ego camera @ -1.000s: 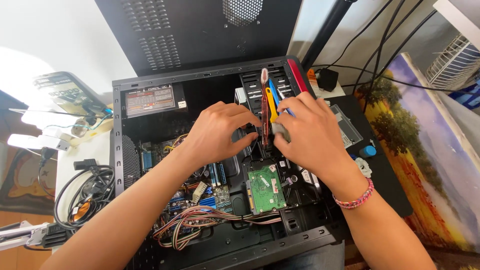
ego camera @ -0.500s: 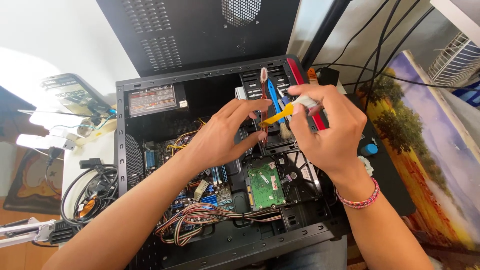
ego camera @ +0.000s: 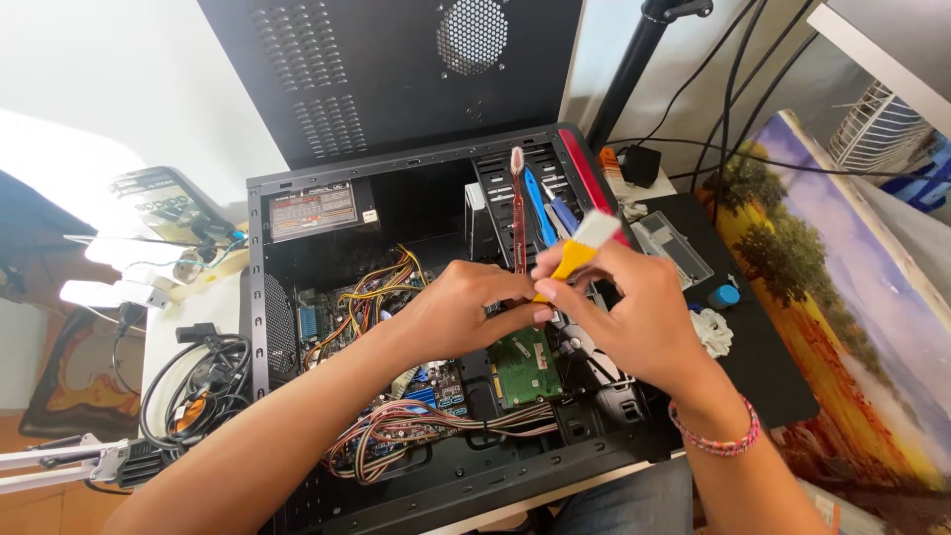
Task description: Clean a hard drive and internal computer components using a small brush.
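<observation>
Cables [ego camera: 396, 426] crowd the case [ego camera: 260, 297] floor

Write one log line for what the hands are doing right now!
right hand: holds yellow brush | left hand: touches brush handle | below: open computer case, green circuit board

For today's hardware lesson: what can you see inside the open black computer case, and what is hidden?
Inside the computer case: coloured cable bundles, a green circuit board and a power supply. The left hand and right hand, holding a yellow brush, cover the parts beneath them.
</observation>
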